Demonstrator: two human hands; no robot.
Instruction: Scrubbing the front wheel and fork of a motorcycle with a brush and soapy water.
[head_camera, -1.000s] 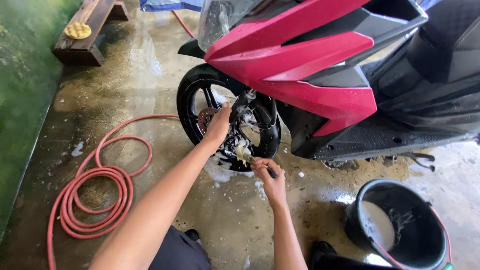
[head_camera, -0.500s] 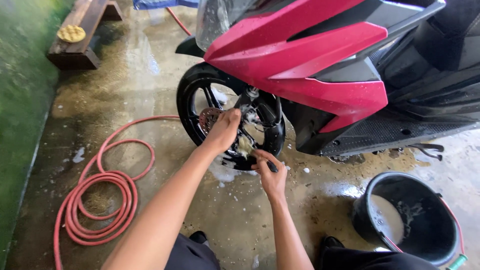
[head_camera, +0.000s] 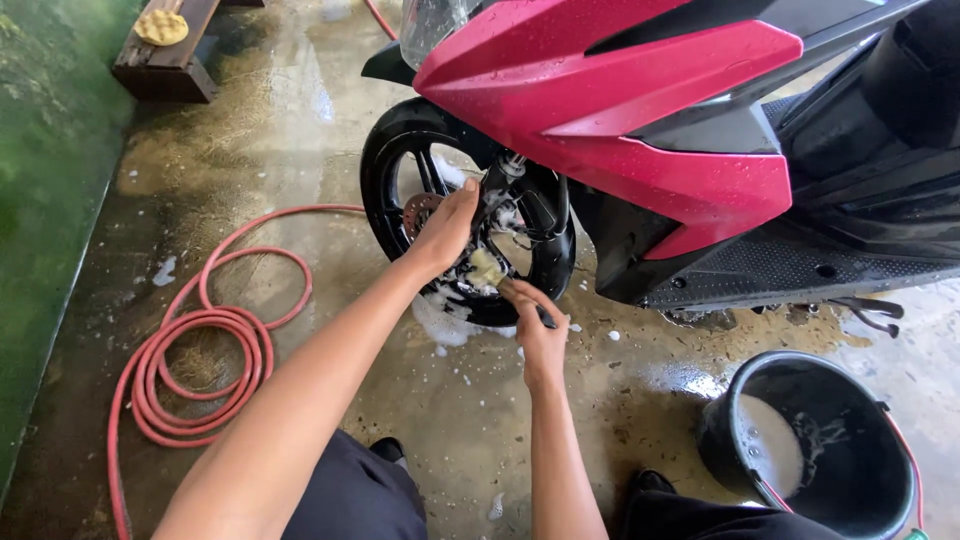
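Observation:
A red and black scooter (head_camera: 640, 130) stands on wet concrete, its black front wheel (head_camera: 390, 200) soapy near the hub. My left hand (head_camera: 447, 228) rests flat against the wheel's spokes and brake disc. My right hand (head_camera: 538, 325) grips a small brush (head_camera: 488, 268) whose yellowish bristles press into the wheel's lower spokes. White foam lies on the ground under the tyre.
A coiled red hose (head_camera: 200, 350) lies on the floor at left. A black bucket (head_camera: 810, 440) with soapy water stands at lower right. A wooden bench (head_camera: 165, 60) with a yellow sponge (head_camera: 162, 27) sits at the top left, beside a green mossy strip.
My left hand has shifted slightly along the wheel. My right hand has risen from the floor and brought the brush up into the spokes. The view has moved closer.

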